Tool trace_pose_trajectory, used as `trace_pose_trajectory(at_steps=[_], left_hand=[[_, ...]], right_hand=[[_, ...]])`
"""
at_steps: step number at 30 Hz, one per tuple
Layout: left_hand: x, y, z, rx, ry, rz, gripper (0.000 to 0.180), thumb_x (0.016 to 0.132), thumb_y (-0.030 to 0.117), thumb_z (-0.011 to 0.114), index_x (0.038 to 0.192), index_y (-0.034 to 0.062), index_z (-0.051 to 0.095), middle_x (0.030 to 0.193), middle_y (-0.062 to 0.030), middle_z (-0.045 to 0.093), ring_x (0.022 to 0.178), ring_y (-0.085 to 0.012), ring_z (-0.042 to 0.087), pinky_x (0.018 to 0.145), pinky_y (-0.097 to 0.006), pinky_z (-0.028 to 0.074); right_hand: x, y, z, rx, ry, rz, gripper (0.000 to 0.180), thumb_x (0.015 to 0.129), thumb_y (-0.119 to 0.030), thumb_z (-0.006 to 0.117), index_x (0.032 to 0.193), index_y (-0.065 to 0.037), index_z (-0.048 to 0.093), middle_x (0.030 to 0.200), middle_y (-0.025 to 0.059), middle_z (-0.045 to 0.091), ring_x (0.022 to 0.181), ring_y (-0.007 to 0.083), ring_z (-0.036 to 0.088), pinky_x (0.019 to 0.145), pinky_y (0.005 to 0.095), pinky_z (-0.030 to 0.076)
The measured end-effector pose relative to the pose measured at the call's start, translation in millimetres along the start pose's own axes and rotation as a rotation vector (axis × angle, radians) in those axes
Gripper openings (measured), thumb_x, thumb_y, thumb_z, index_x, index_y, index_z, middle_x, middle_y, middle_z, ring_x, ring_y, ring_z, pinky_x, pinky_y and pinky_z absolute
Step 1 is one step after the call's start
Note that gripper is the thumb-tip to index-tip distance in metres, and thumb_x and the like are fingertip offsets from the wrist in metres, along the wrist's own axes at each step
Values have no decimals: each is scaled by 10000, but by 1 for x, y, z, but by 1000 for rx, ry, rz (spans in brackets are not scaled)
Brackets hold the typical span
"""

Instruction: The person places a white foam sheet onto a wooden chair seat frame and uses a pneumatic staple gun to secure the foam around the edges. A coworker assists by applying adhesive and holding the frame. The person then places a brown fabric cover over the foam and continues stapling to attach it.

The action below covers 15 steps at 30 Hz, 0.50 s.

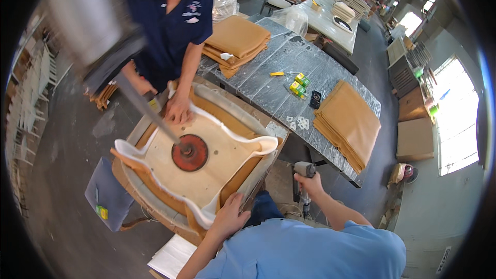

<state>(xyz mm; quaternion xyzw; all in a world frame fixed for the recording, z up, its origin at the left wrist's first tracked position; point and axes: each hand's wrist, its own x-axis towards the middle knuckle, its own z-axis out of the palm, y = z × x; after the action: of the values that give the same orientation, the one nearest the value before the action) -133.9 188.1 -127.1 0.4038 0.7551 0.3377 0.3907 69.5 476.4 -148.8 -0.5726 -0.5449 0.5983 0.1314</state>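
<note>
Fingers (238, 202) of left hand (230, 218) press seat cushion (206, 165) (right hand (310, 183) grips staple gun (304, 173)).

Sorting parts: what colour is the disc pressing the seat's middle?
The disc is red with dark wear, seen in the head view.

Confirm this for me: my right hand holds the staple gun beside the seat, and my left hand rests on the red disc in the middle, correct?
Not quite. The head view shows the left hand on the near edge of the upturned seat, not on the red disc at its centre. The right hand does hold the staple gun beside the seat.
</note>
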Motion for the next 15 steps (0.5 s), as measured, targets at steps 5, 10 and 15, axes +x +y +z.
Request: trace_pose_trajectory(at_steps=[5, 10, 15], left_hand=[[20, 13, 2, 34, 155, -167, 499, 972, 215, 709, 1399, -25, 613, 1354, -261, 669, 1255, -407, 649, 1053, -454, 524], [72, 28, 43, -95, 568, -322, 246, 988, 99, 684, 1203, -15, 711, 1121, -200, 692, 972, -308, 692, 823, -406, 562], [116, 39, 70, 279, 747, -387, 164, 1002, 136, 632, 1081, -1, 676, 1065, -224, 639, 1027, -446, 604, 911, -530, 475]], right_hand=[[138, -6, -76, 311, 15, 231, 125, 877, -50, 709, 961, -16, 624, 714, 118, 615, 585, 269, 645, 542, 448, 566], [261, -15, -103, 407, 112, 272, 250, 857, -35, 689, 1078, 9, 582, 820, 149, 625, 675, 285, 662, 591, 452, 569], [348, -16, -107, 423, 56, 289, 255, 852, -8, 683, 1085, 22, 586, 858, 145, 645, 729, 280, 683, 636, 454, 581]])
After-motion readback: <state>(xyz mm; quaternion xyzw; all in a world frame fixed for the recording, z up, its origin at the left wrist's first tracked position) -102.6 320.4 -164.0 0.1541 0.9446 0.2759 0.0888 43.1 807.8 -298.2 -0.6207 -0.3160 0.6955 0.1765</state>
